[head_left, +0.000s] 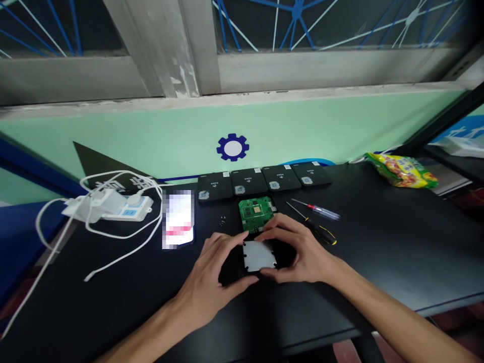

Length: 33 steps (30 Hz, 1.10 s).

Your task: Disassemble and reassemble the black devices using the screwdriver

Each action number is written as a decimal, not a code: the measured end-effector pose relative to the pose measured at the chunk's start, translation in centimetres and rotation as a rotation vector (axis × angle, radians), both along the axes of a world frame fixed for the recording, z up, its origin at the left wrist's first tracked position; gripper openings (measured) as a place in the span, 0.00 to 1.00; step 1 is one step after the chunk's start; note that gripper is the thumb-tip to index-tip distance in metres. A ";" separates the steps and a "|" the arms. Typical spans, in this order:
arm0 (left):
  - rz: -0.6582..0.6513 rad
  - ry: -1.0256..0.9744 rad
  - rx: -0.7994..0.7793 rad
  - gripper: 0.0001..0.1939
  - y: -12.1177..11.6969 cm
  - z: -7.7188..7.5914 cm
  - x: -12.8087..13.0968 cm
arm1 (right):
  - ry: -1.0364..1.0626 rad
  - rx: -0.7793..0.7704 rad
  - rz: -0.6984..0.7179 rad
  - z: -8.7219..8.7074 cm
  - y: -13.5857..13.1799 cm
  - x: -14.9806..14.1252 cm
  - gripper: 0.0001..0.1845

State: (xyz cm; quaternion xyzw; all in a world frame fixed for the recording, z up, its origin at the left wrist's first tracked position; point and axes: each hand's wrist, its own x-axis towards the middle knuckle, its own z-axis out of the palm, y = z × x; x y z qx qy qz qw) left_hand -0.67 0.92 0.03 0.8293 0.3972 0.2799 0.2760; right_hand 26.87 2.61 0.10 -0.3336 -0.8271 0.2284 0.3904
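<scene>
Between my two hands is a black plastic cover with a flat silver plate (259, 255) in its middle. My left hand (212, 267) grips its left side, thumb at the near edge and fingertips at the far edge. From the right, my right hand (298, 249) holds it in the same way. Just beyond lies an open black case with a green circuit board (255, 212) inside, partly hidden by my right fingers. A few tiny screws (222, 221) lie left of the board. To its right are a black-and-yellow screwdriver (319, 231) and a clear-handled screwdriver (323, 212).
Several flat black boxes (247, 182) stand in a row along the wall. On the left are a lit phone (178, 219), a white power strip (132, 209) and tangled white cables (124, 236). A yellow-green snack bag (403, 171) lies at the back right of the black table (385, 252).
</scene>
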 end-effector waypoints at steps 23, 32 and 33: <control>0.153 -0.477 -0.667 0.27 0.8 0.7 1.0 | 0.013 -0.199 0.002 0.6 -0.1 -0.1 0.32; 0.118 -0.466 -0.676 0.27 0.9 0.8 0.8 | 0.041 -0.219 -0.007 0.5 -0.2 -0.2 0.28; 0.112 -0.462 -0.674 0.28 0.9 0.8 0.8 | 0.043 -0.214 -0.009 0.5 -0.2 -0.2 0.28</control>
